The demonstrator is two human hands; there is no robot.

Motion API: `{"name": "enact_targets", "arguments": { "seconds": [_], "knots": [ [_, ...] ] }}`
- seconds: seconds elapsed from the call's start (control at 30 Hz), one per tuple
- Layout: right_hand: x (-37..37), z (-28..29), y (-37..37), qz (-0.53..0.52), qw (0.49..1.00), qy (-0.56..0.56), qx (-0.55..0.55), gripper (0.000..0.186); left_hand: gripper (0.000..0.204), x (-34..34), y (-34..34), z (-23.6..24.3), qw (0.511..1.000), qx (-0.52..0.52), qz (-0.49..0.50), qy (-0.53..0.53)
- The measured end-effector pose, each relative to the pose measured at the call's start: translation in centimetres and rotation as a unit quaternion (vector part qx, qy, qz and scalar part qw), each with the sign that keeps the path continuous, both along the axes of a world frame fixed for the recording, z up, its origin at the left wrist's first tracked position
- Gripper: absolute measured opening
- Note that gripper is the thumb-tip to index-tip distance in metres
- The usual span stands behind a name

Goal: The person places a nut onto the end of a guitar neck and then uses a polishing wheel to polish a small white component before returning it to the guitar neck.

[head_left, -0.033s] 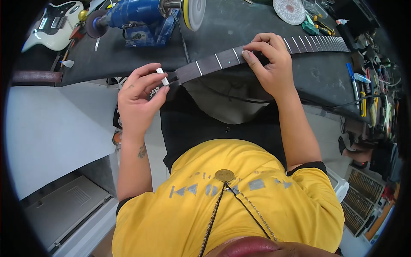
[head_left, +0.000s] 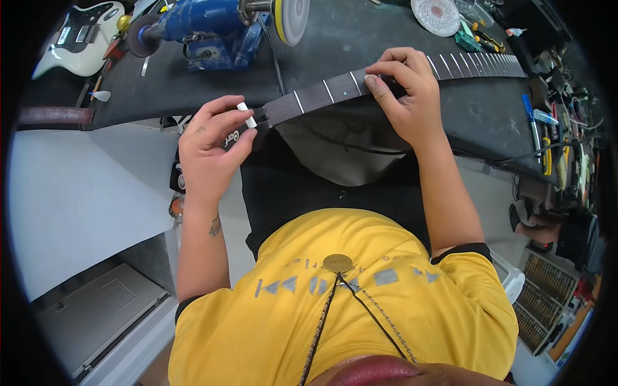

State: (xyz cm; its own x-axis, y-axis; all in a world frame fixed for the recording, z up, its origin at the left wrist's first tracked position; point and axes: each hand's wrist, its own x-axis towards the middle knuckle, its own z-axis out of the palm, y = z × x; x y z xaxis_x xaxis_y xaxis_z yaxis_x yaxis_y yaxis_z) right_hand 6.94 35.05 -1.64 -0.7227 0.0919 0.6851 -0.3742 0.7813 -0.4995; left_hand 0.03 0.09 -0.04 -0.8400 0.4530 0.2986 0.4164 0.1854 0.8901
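Observation:
A guitar neck (head_left: 315, 98) with a dark fretboard and silvery frets lies slantwise along the front edge of the bench, its black headstock toward the left. My right hand (head_left: 407, 87) grips it, thumb on the fretboard and fingers curled at the far edge. Pinched between the fingers and thumb of my left hand (head_left: 215, 138) is a small white guitar nut (head_left: 247, 116). The nut is just left of the fretboard's end, over the headstock side; whether it touches the neck I cannot tell. My left hand hides most of the headstock.
A blue bench grinder (head_left: 209, 32) with a buffing wheel stands on the dark bench beyond the neck. At far left lies a white electric guitar body (head_left: 84, 42). Pens (head_left: 529, 119) and a yellow cutter (head_left: 546, 156) lie at right. A cable (head_left: 380, 152) sags near the bench edge.
My left hand has shifted very slightly to the right with the nut, toward the end of the fretboard. The right hand and the neck look almost unchanged.

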Motion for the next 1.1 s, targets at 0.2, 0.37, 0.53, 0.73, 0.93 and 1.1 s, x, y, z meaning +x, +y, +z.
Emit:
{"name": "enact_targets", "arguments": {
  "seconds": [0.2,0.37,0.53,0.73,0.93,1.1],
  "knots": [
    [0.2,-0.5,-0.3,-0.003,1.0,-0.002,0.015,0.017,0.044,0.5,2.2,0.4,0.969,-0.176,0.017,0.172],
    [0.2,-0.6,-0.2,-0.002,1.0,-0.021,0.013,0.017,0.033,0.4,2.8,0.2,0.957,-0.197,0.022,0.214],
    [0.2,-0.8,-0.1,-0.004,0.999,-0.018,0.04,0.018,0.03,0.4,2.6,-0.3,0.958,-0.177,0.011,0.228],
    [0.4,0.3,-0.7,0.005,0.998,-0.044,0.034,0.019,0.027,0.6,2.6,-1.5,0.961,-0.158,0.024,0.228],
    [0.3,0.4,-0.7,0.001,0.998,-0.046,0.049,0.019,0.029,0.3,2.7,-1.9,0.961,-0.135,0.021,0.24],
    [0.3,0.4,-0.7,0.001,0.997,-0.041,0.058,0.019,0.035,0.2,2.7,-1.8,0.959,-0.132,0.008,0.252]
  ]
}}
